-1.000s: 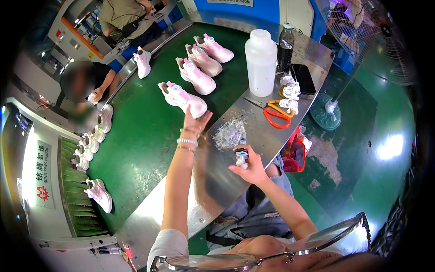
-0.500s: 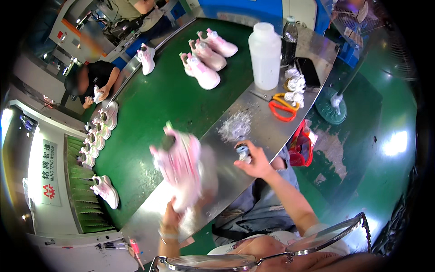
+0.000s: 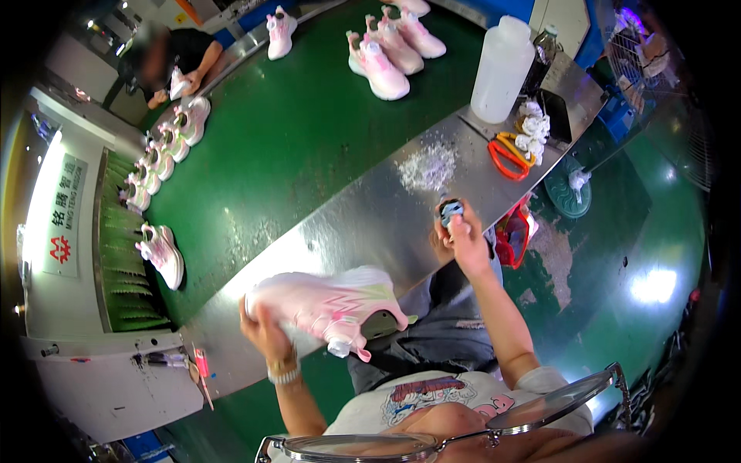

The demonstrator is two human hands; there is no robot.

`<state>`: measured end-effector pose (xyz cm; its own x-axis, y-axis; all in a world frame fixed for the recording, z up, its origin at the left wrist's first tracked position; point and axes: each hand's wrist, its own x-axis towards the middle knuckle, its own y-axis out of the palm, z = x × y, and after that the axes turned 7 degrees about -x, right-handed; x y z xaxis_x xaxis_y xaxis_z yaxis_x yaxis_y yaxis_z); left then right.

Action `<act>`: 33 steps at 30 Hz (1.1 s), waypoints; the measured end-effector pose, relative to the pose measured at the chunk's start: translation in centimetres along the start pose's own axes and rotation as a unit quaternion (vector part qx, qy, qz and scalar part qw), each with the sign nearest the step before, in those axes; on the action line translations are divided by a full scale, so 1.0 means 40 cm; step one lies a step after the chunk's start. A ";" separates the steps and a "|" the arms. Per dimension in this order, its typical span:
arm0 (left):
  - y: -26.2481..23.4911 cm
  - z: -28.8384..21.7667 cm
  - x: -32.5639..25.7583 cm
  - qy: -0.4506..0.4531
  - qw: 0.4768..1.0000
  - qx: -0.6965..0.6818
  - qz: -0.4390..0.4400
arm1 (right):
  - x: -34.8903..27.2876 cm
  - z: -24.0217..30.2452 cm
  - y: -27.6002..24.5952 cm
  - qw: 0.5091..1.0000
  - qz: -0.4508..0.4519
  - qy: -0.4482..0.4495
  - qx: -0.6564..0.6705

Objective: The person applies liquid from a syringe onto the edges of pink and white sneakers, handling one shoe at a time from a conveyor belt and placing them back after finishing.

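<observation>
My left hand (image 3: 266,332) grips a pink and white sneaker (image 3: 309,305) by its toe end. The shoe lies on its side above the metal edge, its sole turned away from me and its opening toward the right. In my closed right hand (image 3: 467,235) is a small hand tool with a blue and dark grip (image 3: 450,210); what its working end is, I cannot make out. Just beyond that hand, a heap of white shavings (image 3: 428,167) lies on the metal ledge (image 3: 355,224).
Several sneakers (image 3: 382,73) stand on the green belt (image 3: 293,139), with a row along its left side. A white plastic bottle (image 3: 502,69), orange-handled scissors (image 3: 509,158), crumpled white paper (image 3: 532,127) and a black phone (image 3: 556,116) occupy the right. A co-worker (image 3: 174,65) holds a shoe.
The sneaker in my left hand has turned from toe toward me to lying sideways, its opening now at right. My right hand has risen to the heap with its tool. My view has shifted.
</observation>
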<state>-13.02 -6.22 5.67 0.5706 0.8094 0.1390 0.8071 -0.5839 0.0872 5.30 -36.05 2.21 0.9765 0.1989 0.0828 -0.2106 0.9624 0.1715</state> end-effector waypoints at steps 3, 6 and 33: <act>0.149 -0.061 0.082 0.153 0.950 -0.034 0.272 | -0.045 0.110 0.012 0.993 0.060 0.042 0.094; 0.305 -0.119 0.117 0.223 0.859 -0.052 0.458 | -0.077 0.193 0.016 0.959 0.179 -0.032 0.218; 0.395 -0.100 0.156 0.155 0.821 -0.072 0.544 | -0.147 0.187 0.024 0.984 0.170 -0.019 0.053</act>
<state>2.69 -10.64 11.86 0.8582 -0.2387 0.4544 -0.1948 -0.9705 -0.1419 -0.97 -37.67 9.22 0.8465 0.4979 0.1885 -0.5309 0.8162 0.2279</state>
